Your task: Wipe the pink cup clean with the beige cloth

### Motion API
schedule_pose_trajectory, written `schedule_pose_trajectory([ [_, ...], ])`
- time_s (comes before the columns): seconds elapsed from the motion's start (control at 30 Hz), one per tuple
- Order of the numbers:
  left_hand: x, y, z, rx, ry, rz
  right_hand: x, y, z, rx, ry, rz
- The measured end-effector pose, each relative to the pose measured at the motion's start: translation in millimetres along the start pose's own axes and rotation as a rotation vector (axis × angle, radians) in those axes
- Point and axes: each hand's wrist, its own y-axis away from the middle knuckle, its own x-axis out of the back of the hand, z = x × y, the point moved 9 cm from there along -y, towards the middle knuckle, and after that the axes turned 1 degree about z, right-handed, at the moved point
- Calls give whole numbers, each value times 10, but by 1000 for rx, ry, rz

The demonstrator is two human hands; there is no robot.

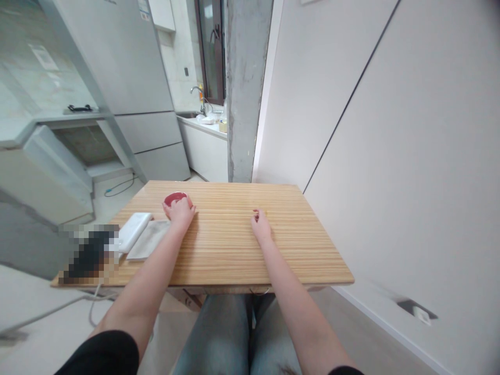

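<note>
Near the far left part of the wooden table (230,245) is a small bowl (174,196) with a red inside. My left hand (181,212) is closed around the near side of this bowl, fingers at its rim, and covers much of it. Further right, my right hand (261,226) rests low over the table with its fingers curled together. Whatever those fingers may hold is too small or hidden to make out. Between the two hands lies bare wood grain, and the bowl's contents, if any, cannot be seen.
Left of my left forearm lie a grey-white cloth or pouch (147,240) and a white box-like object (135,229) with a cable. A pixelated dark patch covers the table's left corner. A white wall (390,156) stands close on the right; a fridge (128,67) stands beyond the table.
</note>
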Motion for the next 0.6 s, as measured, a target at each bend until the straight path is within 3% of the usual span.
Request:
schedule_pose_trajectory([
  [0.1,-7,11,52,-32,-29,-19,14,-10,21,-9,-36,23],
  [0.17,-18,80,250,-92,-15,-22,49,-21,38,-20,-95,65],
  [0.43,-244,956,1798,-604,235,-212,215,-28,101,5,-489,242],
  [0.5,-285,1120,2058,-677,255,-234,238,-26,112,20,-533,259],
  [0.6,-348,1213,2220,-700,255,-262,230,-39,94,46,-505,231],
])
